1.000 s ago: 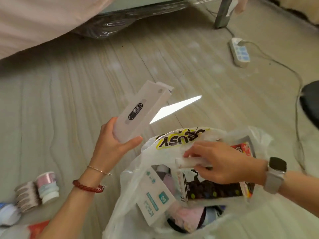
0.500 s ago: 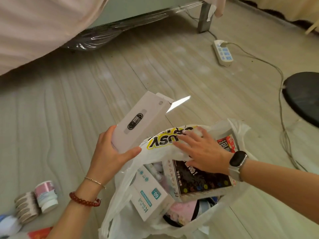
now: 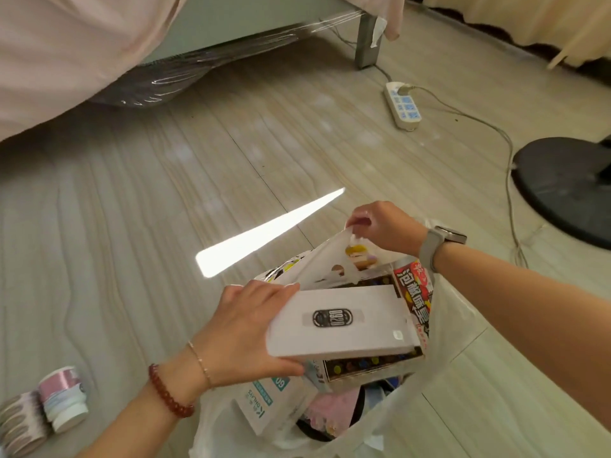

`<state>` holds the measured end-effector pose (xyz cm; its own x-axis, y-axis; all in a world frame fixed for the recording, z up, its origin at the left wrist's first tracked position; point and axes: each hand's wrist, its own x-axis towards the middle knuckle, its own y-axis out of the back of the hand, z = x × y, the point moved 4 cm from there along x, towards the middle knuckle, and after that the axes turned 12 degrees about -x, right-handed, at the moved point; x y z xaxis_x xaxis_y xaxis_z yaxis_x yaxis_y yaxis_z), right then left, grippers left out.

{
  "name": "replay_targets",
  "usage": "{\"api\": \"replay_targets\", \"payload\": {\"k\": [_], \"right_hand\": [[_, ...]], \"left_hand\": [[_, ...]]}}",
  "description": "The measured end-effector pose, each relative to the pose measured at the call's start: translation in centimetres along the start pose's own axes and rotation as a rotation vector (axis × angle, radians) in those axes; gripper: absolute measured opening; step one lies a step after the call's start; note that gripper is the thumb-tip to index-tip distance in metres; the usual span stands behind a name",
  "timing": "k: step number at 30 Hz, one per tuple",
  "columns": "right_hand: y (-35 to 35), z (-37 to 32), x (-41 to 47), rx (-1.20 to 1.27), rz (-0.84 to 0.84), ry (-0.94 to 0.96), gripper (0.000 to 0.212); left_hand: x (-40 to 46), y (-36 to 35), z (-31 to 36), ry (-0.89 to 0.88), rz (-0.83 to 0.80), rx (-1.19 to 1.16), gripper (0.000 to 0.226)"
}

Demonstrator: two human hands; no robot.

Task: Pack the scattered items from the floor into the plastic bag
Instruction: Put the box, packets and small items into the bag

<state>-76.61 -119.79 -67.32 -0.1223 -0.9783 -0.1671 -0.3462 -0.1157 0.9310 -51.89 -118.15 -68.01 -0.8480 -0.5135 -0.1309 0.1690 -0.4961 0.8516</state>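
Note:
A white plastic bag [image 3: 439, 385] stands open on the floor at the bottom centre. My left hand [image 3: 244, 328] grips a long white box [image 3: 340, 320] with a black oval label, lying flat over the bag's mouth. My right hand [image 3: 380, 226] pinches the bag's far handle [image 3: 330, 262] and pulls it up. Inside the bag lie a dark box with coloured dots and red lettering [image 3: 413, 292], a white and teal box [image 3: 271, 401] and some pink fabric [image 3: 330, 408].
Rolls of tape [image 3: 62, 398] and a stack of patterned rolls [image 3: 20, 424] lie on the floor at the bottom left. A power strip [image 3: 403, 105] with a trailing cable and a black round fan base [image 3: 565, 186] are at the right. A bed with pink cover [image 3: 76, 44] fills the top left.
My left hand has swung the white box from upright beside the bag down flat over its opening. My right hand left the items inside and lifted the bag's far handle.

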Motion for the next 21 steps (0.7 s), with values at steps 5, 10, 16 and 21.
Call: {"api": "replay_targets", "payload": {"k": [5, 10, 16, 21], "right_hand": [[0.3, 0.1, -0.2, -0.025, 0.051, -0.011, 0.019], [0.4, -0.6, -0.2, -0.131, 0.163, 0.029, 0.024], [1.3, -1.3, -0.8, -0.345, 0.322, 0.083, 0.025], [1.0, -3.1, -1.5, -0.313, 0.197, 0.284, 0.029]], "left_hand": [[2.2, -2.8, 0.9, -0.026, 0.161, 0.152, 0.066], [2.6, -5.1, 1.2, 0.027, 0.258, 0.291, 0.071], [3.7, -2.8, -2.5, 0.350, 0.183, 0.052, 0.062], [2.5, 0.1, -6.4, 0.437, 0.518, -0.324, 0.022]]}}
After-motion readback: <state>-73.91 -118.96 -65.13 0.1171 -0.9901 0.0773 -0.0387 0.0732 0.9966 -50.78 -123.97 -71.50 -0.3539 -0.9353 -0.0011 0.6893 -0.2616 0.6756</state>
